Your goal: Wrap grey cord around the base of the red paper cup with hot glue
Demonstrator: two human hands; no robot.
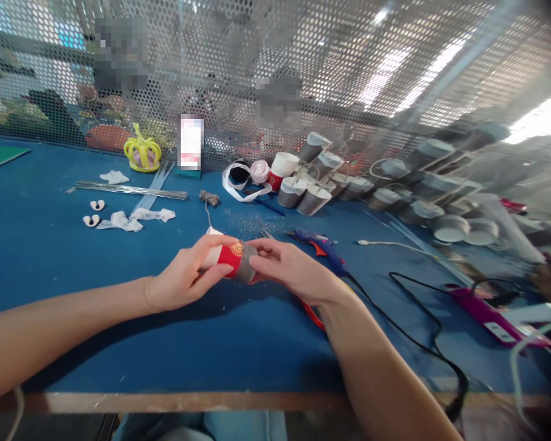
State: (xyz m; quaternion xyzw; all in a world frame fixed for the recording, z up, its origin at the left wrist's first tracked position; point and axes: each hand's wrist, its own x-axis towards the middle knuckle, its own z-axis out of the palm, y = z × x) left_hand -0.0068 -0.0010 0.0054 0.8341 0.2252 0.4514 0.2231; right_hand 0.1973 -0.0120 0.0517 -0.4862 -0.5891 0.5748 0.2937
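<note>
Both hands hold a paper cup (230, 257) on its side above the blue table. The cup is white and red with a gold emblem, and grey yarn wraps its right end. My left hand (188, 275) is closed around the white and red part. At the grey end, the fingers of my right hand (287, 266) grip the cup, some of them hidden behind it. From behind the cup a grey strand runs up to a small bundle of grey yarn (209, 197). Just right of my right hand lies a blue glue gun (321, 245) with an orange trigger.
Scissors with red handles (313, 315) lie partly under my right wrist. Several grey-wrapped cups (314, 199) crowd the back right. A lit phone (190, 144) stands near the mesh screen, beside a yellow crown-like piece (142, 152). A purple power strip (491, 318) and black cable lie right.
</note>
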